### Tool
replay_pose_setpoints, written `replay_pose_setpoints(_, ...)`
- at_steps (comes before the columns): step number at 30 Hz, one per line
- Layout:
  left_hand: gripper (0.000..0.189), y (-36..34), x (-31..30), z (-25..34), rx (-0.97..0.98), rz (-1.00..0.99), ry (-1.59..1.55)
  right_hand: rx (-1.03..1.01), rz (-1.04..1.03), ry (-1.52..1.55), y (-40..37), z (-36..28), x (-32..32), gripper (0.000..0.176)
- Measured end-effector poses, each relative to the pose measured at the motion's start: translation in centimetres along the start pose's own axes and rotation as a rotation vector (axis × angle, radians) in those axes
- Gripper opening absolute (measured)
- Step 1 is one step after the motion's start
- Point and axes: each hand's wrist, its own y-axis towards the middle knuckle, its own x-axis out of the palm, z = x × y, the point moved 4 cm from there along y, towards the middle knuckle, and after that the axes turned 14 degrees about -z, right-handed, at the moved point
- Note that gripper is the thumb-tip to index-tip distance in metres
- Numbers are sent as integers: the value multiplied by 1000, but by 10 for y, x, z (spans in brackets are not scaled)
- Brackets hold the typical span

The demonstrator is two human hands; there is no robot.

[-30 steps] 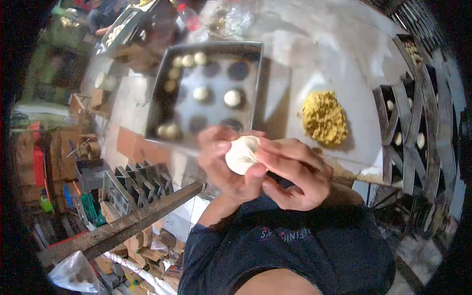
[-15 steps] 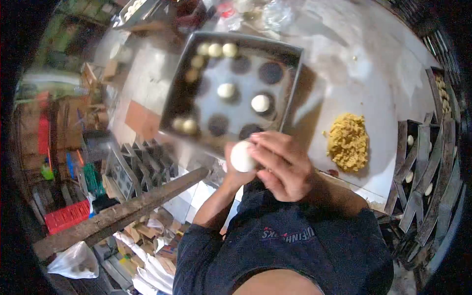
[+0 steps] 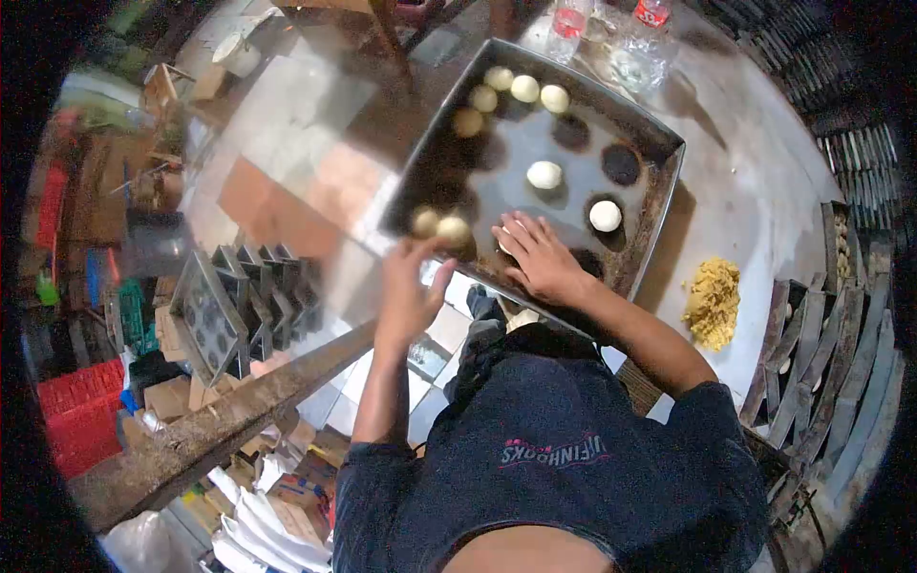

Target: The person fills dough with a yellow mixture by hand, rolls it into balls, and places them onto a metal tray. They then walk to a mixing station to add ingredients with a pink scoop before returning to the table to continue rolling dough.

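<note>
A square metal tray (image 3: 659,205) with dark round marks holds several pale dough balls, among them one near the middle (image 3: 544,175) and one by the right side (image 3: 605,216). Inside the tray's near part, my right hand (image 3: 543,256) lies palm down with spread fingers over a dough ball that shows only at its edge. My left hand (image 3: 414,286) is just outside the tray's near left corner, thumb and fingers apart, with nothing in it. Two dough balls (image 3: 453,230) lie in that corner, close to my left fingertips.
A crumbly yellow heap (image 3: 713,302) lies on the table right of the tray. Plastic bottles (image 3: 567,24) stand beyond it. Stacked metal trays are at the right (image 3: 812,353) and lower left (image 3: 215,315). A wooden beam (image 3: 220,415) crosses the lower left.
The dough ball that was held between both hands in front of the tray is gone from there. My right hand has moved into the tray over a ball; my left hand has moved left and opened.
</note>
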Motion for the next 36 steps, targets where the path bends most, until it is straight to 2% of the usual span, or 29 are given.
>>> replay_pose_setpoints(1,36,10,1,-6,36,15,91,-8,-56,11,-2,-3,-5,69)
replay_pose_setpoints(3,35,39,8,-9,14,-115,303,36,-25,66,-9,-9,-23,69)
replay_pose_setpoints(4,31,54,14,-13,-43,-178,506,11,132,66,-14,-10,-35,66)
replay_pose_setpoints(5,25,68,28,-23,-125,-160,759,-15,290,62,-20,-10,-48,64)
replay_pose_setpoints(7,22,83,41,-33,-89,-266,917,-64,448,189,-40,-16,-70,51)
replay_pose_setpoints(8,20,85,36,-18,-109,-324,911,-66,467,244,-51,-15,-76,48)
replay_pose_setpoints(9,23,83,33,-8,-48,-321,910,-65,490,301,-63,-13,-79,44)
replay_pose_setpoints(11,34,78,29,31,90,-188,755,-9,562,358,-89,-5,-83,40)
replay_pose_setpoints(12,45,77,29,57,79,-255,519,43,515,572,-100,2,-84,40)
replay_pose_setpoints(13,45,73,35,88,182,-119,320,91,464,790,-111,11,-79,39)
replay_pose_setpoints(15,47,67,61,133,222,-139,72,66,486,732,-131,28,-71,40)
replay_pose_setpoints(17,63,59,89,184,363,-144,-63,-10,430,1498,-152,38,-70,42)
replay_pose_setpoints(18,71,58,98,210,412,-230,-164,-87,571,1555,-166,45,-79,45)
replay_pose_setpoints(19,80,56,106,231,494,-152,-159,-108,688,1514,-184,53,-91,44)
replay_pose_setpoints(21,93,55,116,264,361,-119,-389,-85,834,938,-223,68,-120,45)
replay_pose_setpoints(22,101,59,127,261,358,-209,-465,-247,811,840,-230,72,-125,49)
replay_pose_setpoints(23,83,62,138,263,322,-273,-463,-289,812,609,-243,69,-131,52)
replay_pose_setpoints(25,60,52,157,278,63,-180,-809,-212,851,843,-257,59,-133,47)
replay_pose_setpoints(26,41,47,158,284,125,-138,-636,-199,969,787,-266,58,-136,40)
replay_pose_setpoints(27,41,41,165,286,137,-153,-625,-192,990,786,-273,61,-133,40)
replay_pose_setpoints(29,35,22,179,296,339,-36,-361,-130,1063,746,-288,64,-127,29)
replay_pose_setpoints(30,31,15,185,303,434,61,-371,-78,1149,722,-298,59,-129,20)
replay_pose_setpoints(31,46,13,190,307,485,-3,-347,-72,1167,707,-304,52,-127,20)
replay_pose_setpoints(33,68,5,202,321,546,-111,-792,47,1244,735,-312,39,-116,13)
replay_pose_setpoints(34,68,-4,198,324,561,-120,-793,-34,1242,768,-308,33,-110,10)
replay_pose_setpoints(35,65,-12,195,321,421,-201,-767,-55,1300,666,-302,27,-102,11)
replay_pose_setpoints(36,63,-21,192,314,278,-276,-739,-18,1229,688,-298,27,-95,12)
